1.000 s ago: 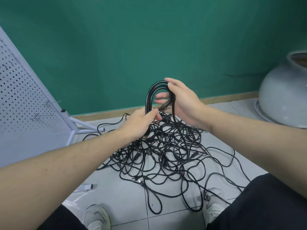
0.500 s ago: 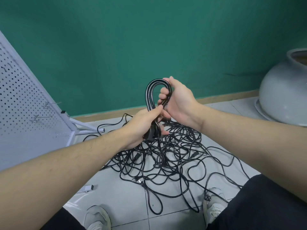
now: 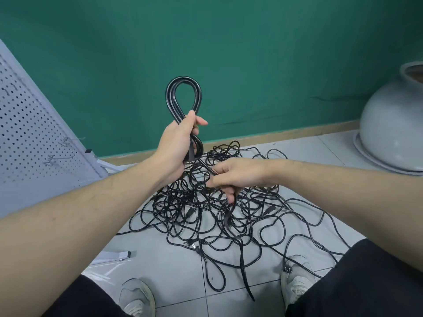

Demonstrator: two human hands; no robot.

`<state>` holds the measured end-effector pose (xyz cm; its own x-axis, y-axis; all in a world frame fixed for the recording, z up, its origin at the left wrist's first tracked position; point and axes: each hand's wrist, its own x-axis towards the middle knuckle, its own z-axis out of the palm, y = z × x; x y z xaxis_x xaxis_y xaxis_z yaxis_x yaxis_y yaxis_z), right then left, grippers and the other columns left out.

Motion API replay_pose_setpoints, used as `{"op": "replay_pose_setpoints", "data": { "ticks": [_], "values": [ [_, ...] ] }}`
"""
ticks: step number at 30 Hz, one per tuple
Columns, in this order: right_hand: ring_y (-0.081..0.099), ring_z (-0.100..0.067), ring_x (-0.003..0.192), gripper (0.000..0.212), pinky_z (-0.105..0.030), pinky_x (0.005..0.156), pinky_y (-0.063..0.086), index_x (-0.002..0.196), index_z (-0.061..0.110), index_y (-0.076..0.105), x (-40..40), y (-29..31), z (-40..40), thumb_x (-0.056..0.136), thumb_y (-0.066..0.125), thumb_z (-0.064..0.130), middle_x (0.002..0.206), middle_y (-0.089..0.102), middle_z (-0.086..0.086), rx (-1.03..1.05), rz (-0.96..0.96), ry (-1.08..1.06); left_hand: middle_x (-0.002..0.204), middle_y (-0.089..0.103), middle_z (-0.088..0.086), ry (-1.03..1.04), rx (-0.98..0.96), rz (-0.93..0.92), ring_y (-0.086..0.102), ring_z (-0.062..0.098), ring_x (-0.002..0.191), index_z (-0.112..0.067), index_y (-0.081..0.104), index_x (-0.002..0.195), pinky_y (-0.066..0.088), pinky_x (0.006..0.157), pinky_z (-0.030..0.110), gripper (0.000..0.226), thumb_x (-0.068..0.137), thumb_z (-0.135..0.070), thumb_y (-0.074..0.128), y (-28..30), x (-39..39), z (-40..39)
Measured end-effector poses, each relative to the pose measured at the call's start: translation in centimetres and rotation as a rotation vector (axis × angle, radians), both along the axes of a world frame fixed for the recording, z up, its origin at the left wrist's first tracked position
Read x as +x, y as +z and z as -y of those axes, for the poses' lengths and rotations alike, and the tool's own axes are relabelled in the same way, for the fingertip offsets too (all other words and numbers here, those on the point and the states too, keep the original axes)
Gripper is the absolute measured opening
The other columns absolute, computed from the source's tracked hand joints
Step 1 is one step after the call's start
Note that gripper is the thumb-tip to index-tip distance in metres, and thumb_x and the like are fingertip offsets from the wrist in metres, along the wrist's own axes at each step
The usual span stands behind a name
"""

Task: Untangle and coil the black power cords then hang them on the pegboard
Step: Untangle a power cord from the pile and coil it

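Far left of both hands, the white pegboard (image 3: 34, 124) leans on its stand, wire hooks (image 3: 66, 143) on its face. Left hand (image 3: 176, 147) grips the coiled cord (image 3: 183, 97) at mid-length, fingers curled round it, thumb on top; loop stands upright above the fingers. Right hand (image 3: 231, 177), lower and just right, pinches one strand between thumb and curled fingers. Directly below both hands, the tangled cords (image 3: 217, 213) lie heaped on floor tiles. Far right: grey pot (image 3: 393, 124).
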<state>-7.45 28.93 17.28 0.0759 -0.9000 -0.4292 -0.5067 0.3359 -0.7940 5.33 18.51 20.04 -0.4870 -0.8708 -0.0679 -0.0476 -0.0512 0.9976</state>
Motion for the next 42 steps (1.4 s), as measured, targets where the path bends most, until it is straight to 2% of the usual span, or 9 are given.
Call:
{"op": "replay_pose_setpoints", "data": {
  "ticks": [2,7,11,14,21,25,31,37,42],
  "values": [
    [0.060,-0.017,0.059,0.034,-0.025,0.066,0.050,0.073,0.018,0.047,-0.3,-0.1,0.0,0.100,0.061,0.033,0.054,0.054,0.002,-0.018,-0.085,-0.011,0.081,0.046,-0.007,0.046,-0.022,0.049,0.030,0.006,0.045,-0.027,0.069,0.089,0.026,0.046,0.024,0.033,0.106,-0.044,0.047,0.3,0.3,0.6],
    [0.069,-0.019,0.083,0.027,-0.044,0.100,0.050,0.079,0.020,0.049,-1.6,-0.2,-0.3,0.101,0.059,0.033,0.072,0.069,-0.003,0.070,-0.044,0.058,0.079,0.045,-0.003,0.089,-0.139,0.237,0.038,0.011,0.050,-0.024,0.067,0.095,0.033,0.056,0.029,0.031,0.107,-0.041,0.044,0.1,1.3,1.5],
    [0.048,-0.012,0.058,0.031,-0.028,0.062,0.049,0.106,-0.007,0.059,-2.8,0.4,-0.3,0.102,0.059,0.024,0.065,0.046,0.002,-0.063,0.086,-0.100,0.069,0.042,-0.002,0.066,-0.304,0.401,0.039,0.018,0.060,-0.026,0.064,0.085,0.031,0.059,0.034,0.032,0.106,-0.040,0.044,-0.5,2.1,2.5],
    [0.040,-0.008,0.048,0.022,-0.020,0.048,0.036,0.110,0.013,0.071,-2.7,0.9,-0.3,0.103,0.055,0.028,0.064,0.054,0.006,-0.254,-0.101,-0.150,0.065,0.043,-0.003,-0.024,-0.390,0.532,0.043,0.016,0.061,-0.022,0.066,0.088,0.031,0.058,0.033,0.038,0.106,-0.044,0.042,-0.4,2.0,2.2],
    [0.031,-0.014,0.046,0.062,-0.031,0.051,0.026,0.056,0.019,0.034,-3.5,1.4,0.4,0.073,0.081,0.058,0.043,0.032,0.010,-0.454,-0.441,-0.450,0.086,0.062,-0.010,-0.250,-0.337,0.679,0.059,0.012,0.084,-0.023,0.066,0.095,0.043,0.076,0.033,0.060,0.080,-0.081,0.057,-0.2,1.5,0.1],
    [0.032,-0.007,0.050,0.043,-0.025,0.051,0.028,0.066,0.019,0.049,-3.5,1.6,0.8,0.080,0.082,0.042,0.056,0.045,0.009,-0.451,-0.200,-0.400,0.077,0.062,-0.009,-0.419,-0.494,0.845,0.058,0.016,0.075,-0.024,0.058,0.083,0.040,0.063,0.028,0.032,0.083,-0.050,0.076,-1.2,1.2,-0.2],
    [0.048,-0.013,0.057,0.009,-0.025,0.056,0.046,0.095,0.017,0.071,-3.9,2.5,0.3,0.096,0.069,0.026,0.067,0.056,0.002,-0.490,-0.042,-0.321,0.076,0.057,-0.001,-0.322,-0.438,0.752,0.051,0.017,0.072,-0.014,0.062,0.093,0.036,0.064,0.030,0.019,0.099,-0.024,0.048,-1.1,1.9,-0.2],
    [0.038,-0.012,0.048,0.055,-0.029,0.053,0.037,0.075,0.018,0.045,-4.1,2.5,0.5,0.075,0.079,0.062,0.059,0.044,0.006,-0.664,-0.341,-0.666,0.075,0.056,-0.005,-0.389,-0.389,0.602,0.050,0.016,0.072,-0.023,0.067,0.080,0.034,0.067,0.033,0.022,0.090,-0.028,0.047,-1.2,1.7,-1.2],
    [0.065,-0.013,0.076,0.058,-0.039,0.074,0.062,0.102,0.019,0.061,-2.9,2.1,0.8,0.081,0.065,0.072,0.096,0.067,0.005,-0.397,-0.071,-0.667,0.073,0.058,-0.013,-0.405,-0.340,0.507,0.051,0.009,0.069,-0.026,0.066,0.081,0.035,0.069,0.033,0.028,0.073,-0.035,0.041,-1.0,1.4,-1.9]
  ]
}}
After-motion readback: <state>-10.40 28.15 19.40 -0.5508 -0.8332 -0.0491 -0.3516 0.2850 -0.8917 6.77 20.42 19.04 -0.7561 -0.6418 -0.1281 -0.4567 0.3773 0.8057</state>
